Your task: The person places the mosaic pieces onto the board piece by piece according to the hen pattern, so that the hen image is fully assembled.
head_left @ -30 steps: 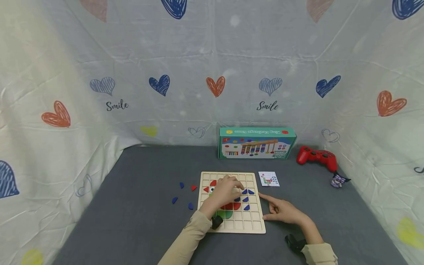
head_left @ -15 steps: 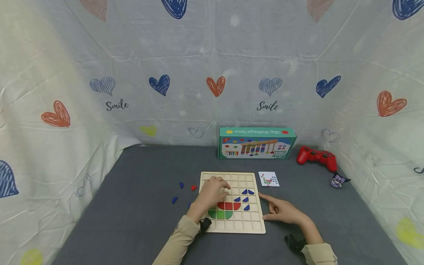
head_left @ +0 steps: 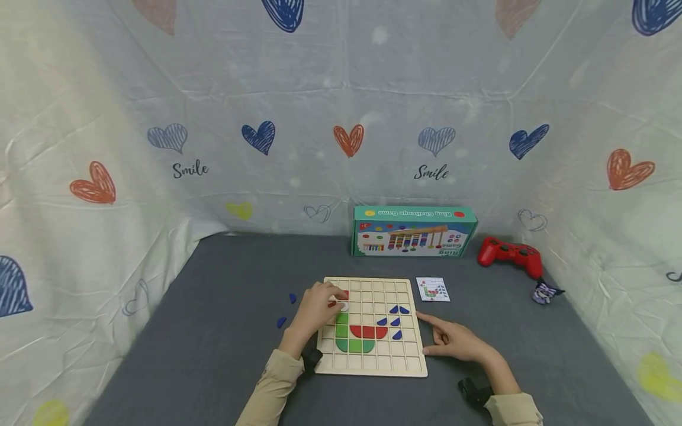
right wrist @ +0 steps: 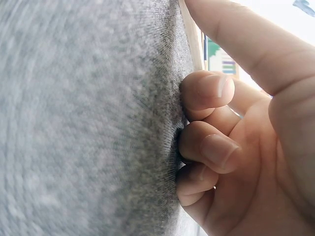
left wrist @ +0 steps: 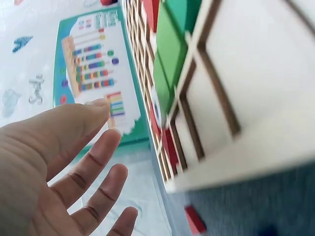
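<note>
My left hand [head_left: 314, 310] hovers over the left part of a wooden grid board [head_left: 399, 360], its fingers loosely bent. In the left wrist view nothing lies between its thumb and fingers. Near its fingertips are a red piece [head_left: 346, 294] and a white piece [head_left: 344, 306] on the board. Green pieces [head_left: 354, 345], a red row [head_left: 369, 332] and several blue pieces [head_left: 395, 322] sit in other squares. My right hand [head_left: 460, 340] rests at the board's right edge, straight index finger and thumb touching it, the other fingers folded on the cloth.
Two loose blue pieces [head_left: 281, 322] lie left of the board, and a loose red piece [left wrist: 195, 220] shows in the left wrist view. Behind the board are a pattern card [head_left: 433, 289], a green game box [head_left: 414, 232] and a red game controller [head_left: 510, 254] with a small charm.
My left hand has moved left across the board, uncovering the green pieces and the red row and covering the loose red piece in the head view. The right hand stays put.
</note>
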`<state>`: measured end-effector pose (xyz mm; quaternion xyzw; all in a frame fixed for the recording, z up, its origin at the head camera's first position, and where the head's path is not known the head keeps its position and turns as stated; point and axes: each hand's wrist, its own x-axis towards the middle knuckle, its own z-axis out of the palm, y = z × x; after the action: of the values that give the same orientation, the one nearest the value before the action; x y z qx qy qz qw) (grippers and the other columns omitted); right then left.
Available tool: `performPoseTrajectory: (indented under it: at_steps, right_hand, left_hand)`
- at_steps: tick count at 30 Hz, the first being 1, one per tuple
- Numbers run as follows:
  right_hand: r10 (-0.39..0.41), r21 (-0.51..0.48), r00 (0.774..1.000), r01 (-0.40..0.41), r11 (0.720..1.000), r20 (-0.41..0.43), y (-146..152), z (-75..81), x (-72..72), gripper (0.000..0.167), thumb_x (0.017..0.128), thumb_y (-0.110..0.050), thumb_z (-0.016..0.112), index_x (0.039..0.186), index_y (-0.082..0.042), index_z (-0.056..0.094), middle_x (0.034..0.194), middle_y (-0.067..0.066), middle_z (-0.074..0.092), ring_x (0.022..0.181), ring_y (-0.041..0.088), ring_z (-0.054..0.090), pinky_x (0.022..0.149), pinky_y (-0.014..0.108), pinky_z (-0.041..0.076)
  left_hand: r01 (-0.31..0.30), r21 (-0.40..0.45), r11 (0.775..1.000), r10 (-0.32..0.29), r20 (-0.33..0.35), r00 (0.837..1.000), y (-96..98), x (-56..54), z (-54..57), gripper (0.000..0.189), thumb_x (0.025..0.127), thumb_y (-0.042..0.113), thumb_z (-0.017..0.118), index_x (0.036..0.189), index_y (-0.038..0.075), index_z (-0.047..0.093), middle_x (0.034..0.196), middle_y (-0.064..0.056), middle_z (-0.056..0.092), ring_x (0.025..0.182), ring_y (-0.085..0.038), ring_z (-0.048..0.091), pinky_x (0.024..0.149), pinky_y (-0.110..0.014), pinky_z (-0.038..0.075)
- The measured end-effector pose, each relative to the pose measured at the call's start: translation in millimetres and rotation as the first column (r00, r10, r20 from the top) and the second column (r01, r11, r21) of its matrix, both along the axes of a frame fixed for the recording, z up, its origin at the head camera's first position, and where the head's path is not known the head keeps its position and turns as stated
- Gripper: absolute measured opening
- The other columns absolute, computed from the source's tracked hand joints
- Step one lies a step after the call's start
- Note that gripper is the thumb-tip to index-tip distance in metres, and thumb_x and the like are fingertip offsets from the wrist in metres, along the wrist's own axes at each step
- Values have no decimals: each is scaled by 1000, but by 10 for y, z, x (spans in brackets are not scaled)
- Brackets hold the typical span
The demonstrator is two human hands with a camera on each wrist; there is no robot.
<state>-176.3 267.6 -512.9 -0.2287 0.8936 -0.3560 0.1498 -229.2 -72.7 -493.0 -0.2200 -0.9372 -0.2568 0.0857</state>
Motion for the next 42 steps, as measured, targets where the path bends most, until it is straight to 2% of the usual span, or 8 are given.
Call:
performPoseTrajectory:
  at_steps: [6, 10, 14, 18, 25, 29, 40, 42]
  right_hand:
    - [9, 11, 1000, -8, 1000, -10, -10, 3, 3, 77, 80, -38, 70, 142, -10, 37, 63, -7, 44, 50, 0, 35, 48, 18, 28]
    - [10, 14, 1000, -10, 1000, -12, -7, 6, 12, 76, 80, -38, 70, 142, -9, 37, 64, -7, 45, 50, 0, 35, 48, 18, 28]
    - [1, 18, 1000, -1, 1000, 1, 0, 5, 10, 76, 80, -39, 70, 143, -11, 36, 64, -7, 45, 50, 1, 35, 48, 18, 28]
    - [-4, 17, 1000, 4, 1000, 6, 5, 1, 4, 77, 79, -39, 70, 143, -12, 37, 64, -7, 45, 50, 1, 35, 48, 19, 27]
    - [4, 4, 1000, -4, 1000, 0, 3, -8, -1, 77, 79, -39, 70, 143, -12, 37, 64, -7, 45, 50, 1, 35, 48, 19, 28]
    - [1, 4, 1000, -1, 1000, -3, 1, -16, -4, 76, 80, -38, 70, 142, -11, 37, 64, -8, 44, 50, 0, 35, 47, 19, 28]
    - [-22, 31, 1000, 22, 999, 10, -4, -31, -9, 77, 79, -41, 70, 143, -14, 36, 63, -10, 44, 50, -1, 34, 48, 18, 28]
    - [-22, 30, 1000, 22, 999, 7, -5, -31, -7, 77, 79, -41, 70, 143, -14, 36, 63, -10, 44, 50, -1, 34, 48, 18, 28]
  left_hand:
    - [-89, 19, 996, 89, 2, 996, -189, -48, -27, 16, 80, 20, 73, 95, 16, 72, 92, -2, 65, 84, -21, 54, 73, -42, 43]
    - [-158, 41, 987, 157, 32, 987, -301, -58, -35, 17, 79, 20, 73, 96, 15, 72, 92, -3, 64, 83, -21, 54, 72, -41, 44]
    - [-238, 74, 968, 233, 68, 970, -416, -54, -22, 17, 79, 18, 74, 95, 14, 71, 91, -3, 64, 78, -18, 54, 66, -35, 45]
    - [-282, 111, 953, 271, 104, 957, -557, -60, -17, 19, 78, 16, 75, 95, 11, 71, 93, -6, 65, 81, -22, 59, 69, -37, 48]
    - [-368, 62, 928, 351, 193, 916, -763, -86, -31, 24, 77, 19, 75, 98, 8, 69, 95, -9, 67, 87, -26, 62, 75, -43, 49]
    - [-385, 39, 922, 368, 222, 903, -833, -86, -39, 27, 76, 19, 76, 98, 5, 68, 93, -10, 67, 84, -26, 62, 74, -43, 48]
    - [-396, 39, 917, 372, 268, 889, -933, -94, -70, 30, 75, 18, 77, 99, 2, 68, 91, -9, 68, 83, -26, 62, 77, -44, 48]
    - [-390, 32, 920, 367, 270, 890, -939, -99, -76, 31, 74, 18, 77, 99, 2, 69, 90, -9, 67, 83, -26, 61, 77, -44, 48]
